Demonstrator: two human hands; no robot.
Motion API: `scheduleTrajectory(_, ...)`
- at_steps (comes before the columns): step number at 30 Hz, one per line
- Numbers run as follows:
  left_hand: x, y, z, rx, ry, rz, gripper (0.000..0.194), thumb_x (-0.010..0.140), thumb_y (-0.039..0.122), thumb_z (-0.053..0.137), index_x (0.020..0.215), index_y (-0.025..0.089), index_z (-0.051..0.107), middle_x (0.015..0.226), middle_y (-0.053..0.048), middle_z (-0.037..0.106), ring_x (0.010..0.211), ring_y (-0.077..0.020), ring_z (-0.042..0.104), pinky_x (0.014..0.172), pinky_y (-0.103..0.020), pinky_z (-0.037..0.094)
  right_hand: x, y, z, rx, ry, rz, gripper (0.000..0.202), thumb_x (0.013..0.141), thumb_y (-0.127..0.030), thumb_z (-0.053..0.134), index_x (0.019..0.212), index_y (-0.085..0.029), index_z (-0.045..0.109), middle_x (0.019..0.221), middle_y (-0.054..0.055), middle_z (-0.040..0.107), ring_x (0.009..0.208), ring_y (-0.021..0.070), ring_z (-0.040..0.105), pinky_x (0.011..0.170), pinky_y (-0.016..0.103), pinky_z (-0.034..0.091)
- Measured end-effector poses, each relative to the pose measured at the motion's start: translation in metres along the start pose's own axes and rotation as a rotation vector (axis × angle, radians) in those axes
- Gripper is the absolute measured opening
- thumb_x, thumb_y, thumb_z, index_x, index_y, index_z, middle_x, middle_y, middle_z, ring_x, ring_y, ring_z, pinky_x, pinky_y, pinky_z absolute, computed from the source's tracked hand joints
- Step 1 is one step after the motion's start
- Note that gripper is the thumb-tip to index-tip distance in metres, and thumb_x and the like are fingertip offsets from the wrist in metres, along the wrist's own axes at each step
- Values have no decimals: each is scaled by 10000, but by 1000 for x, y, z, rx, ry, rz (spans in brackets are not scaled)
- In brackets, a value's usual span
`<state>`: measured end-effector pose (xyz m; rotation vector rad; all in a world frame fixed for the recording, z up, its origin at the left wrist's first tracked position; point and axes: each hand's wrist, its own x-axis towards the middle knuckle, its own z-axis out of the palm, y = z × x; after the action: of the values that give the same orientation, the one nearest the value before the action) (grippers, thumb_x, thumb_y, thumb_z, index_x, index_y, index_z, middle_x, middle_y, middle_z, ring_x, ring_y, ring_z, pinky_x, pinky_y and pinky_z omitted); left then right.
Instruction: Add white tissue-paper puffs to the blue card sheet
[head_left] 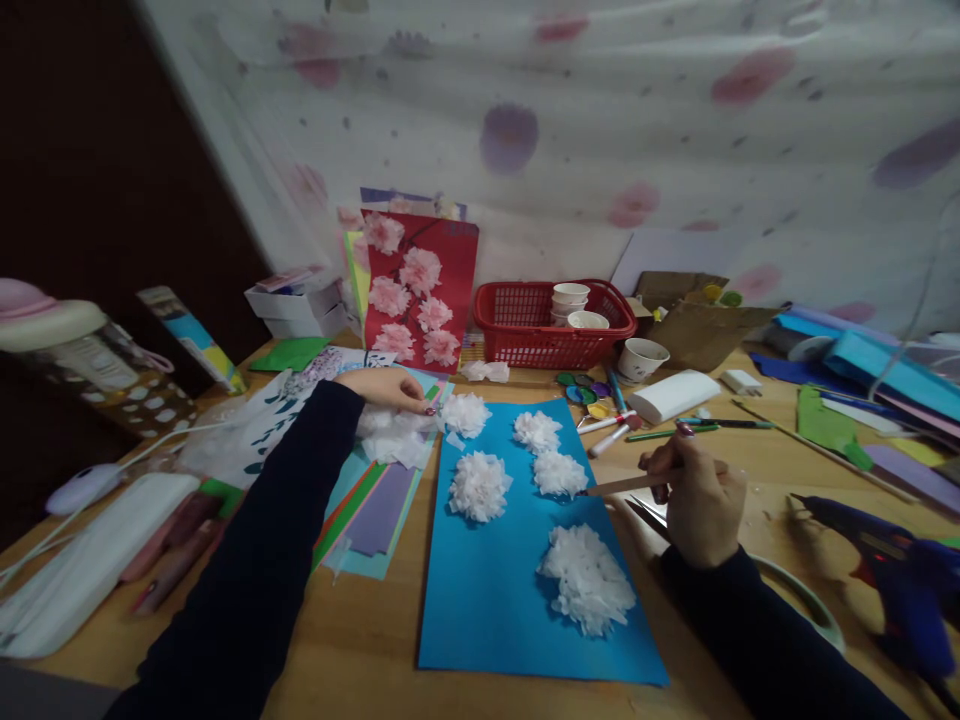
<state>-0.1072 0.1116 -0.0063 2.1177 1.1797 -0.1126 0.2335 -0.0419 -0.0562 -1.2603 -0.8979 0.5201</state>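
A blue sheet lies on the table and bears several white tissue-paper flowers, among them a large one at lower right and a small one at upper left. My left hand is beside that small flower at the sheet's upper left edge. Its thumb and finger are pinched together; what they hold, if anything, I cannot make out. White tissue lies just below the hand. In my right hand is a thin wooden pencil, its dark tip at the edge of the middle right flower.
A red card with pink flowers stands behind. Beside it is a red basket with paper cups. Scissors, a tape roll and a glue gun are at right. Coloured paper lies left of the sheet.
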Motion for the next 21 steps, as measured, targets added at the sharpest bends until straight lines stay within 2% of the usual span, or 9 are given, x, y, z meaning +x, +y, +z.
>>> scheduleTrajectory(4,2,2,0,41,95,-16,268,689,411,636,739,155,697,686,1,657,648,-128,521,624,-201,353,0,-2,1,28,0,9,430,798,-345,514,401,-180,515,376,-21,477,308,74,386,346,240,298)
scheduleTrajectory(8,-8,-1,-11,67,153,-45,274,699,373,614,777,125,703,746,-29,690,703,-153,558,658,-212,375,-1,-3,1,35,5,3,431,789,-353,523,398,-174,513,377,-24,471,310,70,388,365,240,316)
scheduleTrajectory(11,-17,6,-18,97,325,-39,282,725,356,595,769,98,698,759,-44,691,741,-171,573,677,-225,389,0,-2,1,37,17,-21,443,825,-377,494,433,-172,526,345,-33,435,330,82,407,407,239,354)
scheduleTrajectory(14,-20,30,-13,-41,502,20,229,748,304,599,772,93,682,777,-43,689,775,-178,599,714,-244,423,1,-3,3,104,14,-15,422,834,-416,501,496,-169,546,384,-29,465,374,94,446,427,234,372)
scheduleTrajectory(16,-18,53,-1,-293,471,100,164,751,234,611,818,98,673,798,-47,698,784,-169,623,756,-265,452,2,-5,5,195,2,32,380,806,-439,549,542,-166,561,447,-23,506,406,99,476,416,227,370)
scheduleTrajectory(18,-14,79,16,-558,327,216,180,762,205,625,905,103,664,815,-62,706,770,-166,648,783,-298,473,2,-6,7,274,-21,78,352,777,-454,587,579,-164,570,487,-22,520,429,103,494,409,222,371)
scheduleTrajectory(21,-6,111,47,-794,213,328,222,767,193,641,973,115,670,888,-87,713,820,-181,667,804,-317,484,0,-6,7,303,-83,113,339,792,-454,575,609,-169,562,502,-24,522,434,102,486,433,228,390)
